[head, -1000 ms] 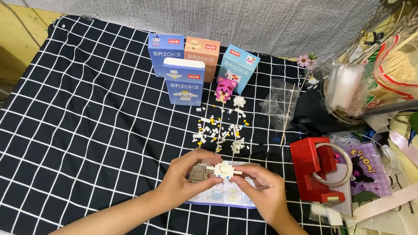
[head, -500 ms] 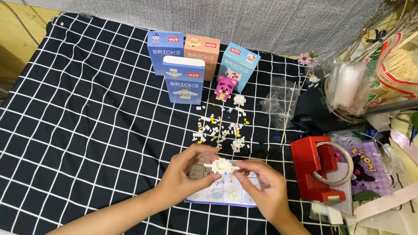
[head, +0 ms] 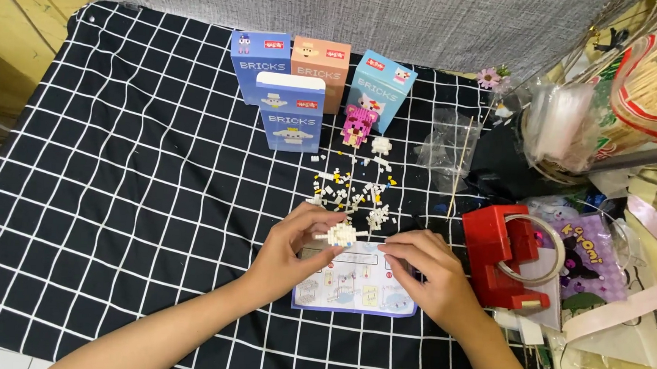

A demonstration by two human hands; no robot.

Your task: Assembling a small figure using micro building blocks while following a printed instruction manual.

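Both forearms reach in from the lower edge, the left hand (head: 288, 252) pinching a small white toy-brick model (head: 340, 234) between thumb and curled fingers just above the printed paper instruction sheet (head: 352, 288), while the right hand (head: 428, 276) rests palm-down beside it, fingertips together on the sheet.

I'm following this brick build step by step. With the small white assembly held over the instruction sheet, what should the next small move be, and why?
Probably the right hand should reach up to the loose white bricks for another piece. The left hand pinches the white assembly above the instruction sheet, while the right hand's fingers seem to hold nothing clearly visible and the pile lies just beyond.
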